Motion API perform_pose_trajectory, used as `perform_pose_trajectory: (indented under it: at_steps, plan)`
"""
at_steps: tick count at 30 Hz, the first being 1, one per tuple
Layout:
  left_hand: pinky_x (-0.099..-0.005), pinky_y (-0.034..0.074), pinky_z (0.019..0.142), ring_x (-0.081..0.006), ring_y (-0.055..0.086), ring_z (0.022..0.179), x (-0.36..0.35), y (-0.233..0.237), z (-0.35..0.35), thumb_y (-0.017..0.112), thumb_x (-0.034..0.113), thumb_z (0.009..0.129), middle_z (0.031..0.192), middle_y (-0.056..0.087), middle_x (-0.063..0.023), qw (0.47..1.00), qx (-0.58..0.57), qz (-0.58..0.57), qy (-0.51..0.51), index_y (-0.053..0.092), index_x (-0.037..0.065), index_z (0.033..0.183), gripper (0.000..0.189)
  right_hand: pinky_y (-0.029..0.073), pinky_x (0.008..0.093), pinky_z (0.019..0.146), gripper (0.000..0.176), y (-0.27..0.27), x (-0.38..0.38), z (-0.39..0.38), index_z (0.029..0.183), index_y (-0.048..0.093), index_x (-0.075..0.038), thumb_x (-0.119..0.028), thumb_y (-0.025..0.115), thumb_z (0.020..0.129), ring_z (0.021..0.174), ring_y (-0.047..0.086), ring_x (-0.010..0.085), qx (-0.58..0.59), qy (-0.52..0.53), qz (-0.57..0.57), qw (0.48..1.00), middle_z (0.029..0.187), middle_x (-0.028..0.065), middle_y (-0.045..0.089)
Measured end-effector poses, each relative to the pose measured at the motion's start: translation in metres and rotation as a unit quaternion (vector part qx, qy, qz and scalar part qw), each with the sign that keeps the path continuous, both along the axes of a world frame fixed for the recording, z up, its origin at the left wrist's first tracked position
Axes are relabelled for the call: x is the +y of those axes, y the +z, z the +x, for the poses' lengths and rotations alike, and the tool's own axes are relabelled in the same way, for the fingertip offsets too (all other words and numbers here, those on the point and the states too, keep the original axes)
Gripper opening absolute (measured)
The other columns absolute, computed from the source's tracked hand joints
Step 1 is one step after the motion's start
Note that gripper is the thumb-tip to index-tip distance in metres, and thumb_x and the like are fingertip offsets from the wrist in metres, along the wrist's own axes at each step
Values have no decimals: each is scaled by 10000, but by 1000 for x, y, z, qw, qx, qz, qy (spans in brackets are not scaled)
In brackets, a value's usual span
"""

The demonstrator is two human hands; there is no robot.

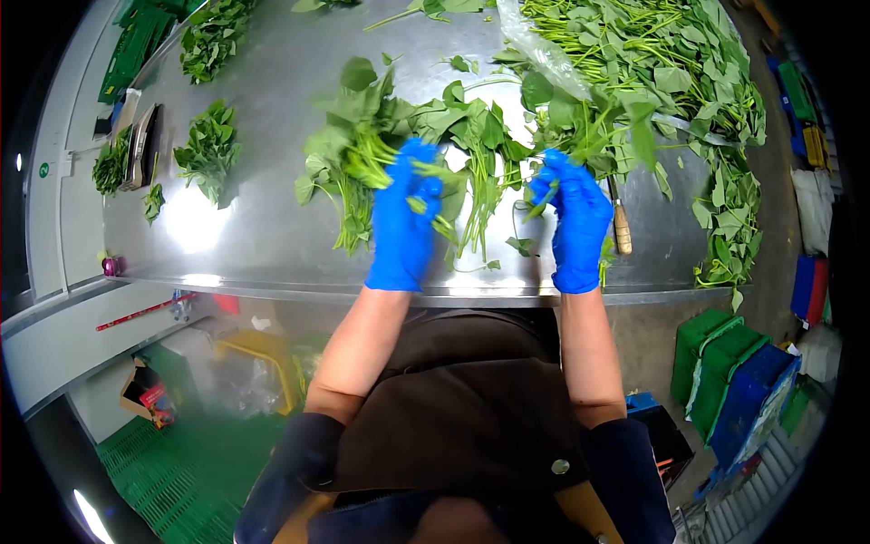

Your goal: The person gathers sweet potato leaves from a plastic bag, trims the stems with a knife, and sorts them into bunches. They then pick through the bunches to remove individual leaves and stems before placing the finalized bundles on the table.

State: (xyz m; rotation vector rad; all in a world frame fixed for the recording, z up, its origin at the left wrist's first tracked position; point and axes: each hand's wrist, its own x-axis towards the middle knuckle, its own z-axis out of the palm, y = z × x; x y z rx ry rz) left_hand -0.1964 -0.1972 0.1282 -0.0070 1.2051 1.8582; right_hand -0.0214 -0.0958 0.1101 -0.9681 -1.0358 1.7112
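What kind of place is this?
It's probably a produce packing room. There's a big heap of leafy green stems on a long metal table, small leafy bunches set apart from it, and green plastic crates nearby.

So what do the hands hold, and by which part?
The left hand grips a leafy bunch by its stems; the right hand seems to pinch a leafy sprig by its stem.
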Motion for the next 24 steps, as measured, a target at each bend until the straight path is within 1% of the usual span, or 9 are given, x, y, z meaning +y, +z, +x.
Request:
perform_pose_trajectory:
  at_steps: [2,4,6,9,11,13,16,23,24]
  plan:
    - [-192,373,552,-65,487,765,-5,1,-18,530,289,935,1240,548,-27,992,54,-46,102,480,100,1294,409,481,251,658,286,-8,25,33,1125,626,-30,-196,499,930,732,565,114,6,-64,-22,998,975,56,618]
    - [-198,388,618,-70,493,796,-17,5,-41,537,302,931,1183,572,-1,983,86,-50,153,501,108,1277,399,477,293,650,302,-23,52,74,1118,623,-21,-222,540,908,762,598,153,-215,-69,67,972,938,106,644]
    - [-237,410,739,-90,510,864,-28,8,-51,518,317,938,1089,597,4,986,109,-22,124,532,130,1243,358,480,338,635,291,-45,66,106,1063,641,-16,-235,562,888,734,622,219,-502,-1,209,839,932,165,653]
    - [-363,455,822,-158,546,921,-33,-11,-56,517,290,942,969,585,-8,986,80,76,123,516,101,1219,336,481,378,675,287,-18,46,100,1009,656,-42,-278,579,866,772,639,281,-633,7,246,734,914,191,651]
    - [-376,456,817,-175,544,908,-29,-7,-39,518,307,939,903,556,-1,988,20,99,112,511,110,1196,325,484,383,667,232,-23,16,69,949,679,-116,-301,574,857,761,634,309,-451,85,129,879,826,147,662]
    - [-321,445,725,-141,494,769,-30,-19,-35,514,315,939,843,512,11,988,-11,145,53,495,124,1202,326,477,394,657,297,-29,-14,21,875,675,-110,-389,583,828,745,624,309,-523,223,163,807,808,116,659]
    - [-224,296,457,-81,354,553,-22,-8,-22,501,286,946,749,425,17,985,-59,159,19,493,77,1217,342,471,403,632,300,-75,-38,-14,765,639,-94,-393,634,778,695,606,331,-512,257,253,780,722,111,633]
    - [-199,192,387,-21,244,419,-26,-1,2,599,202,877,562,314,88,996,-1,-59,-73,595,50,1110,279,441,293,553,194,-33,-28,7,793,642,-73,-248,712,750,580,571,154,-312,190,112,924,658,54,616]
    - [-197,209,389,-22,269,415,-19,-2,10,645,163,842,575,395,73,993,10,-83,-78,610,45,1088,275,442,273,554,184,-31,-29,8,809,649,-71,-224,727,743,583,568,132,-258,191,87,943,666,48,622]
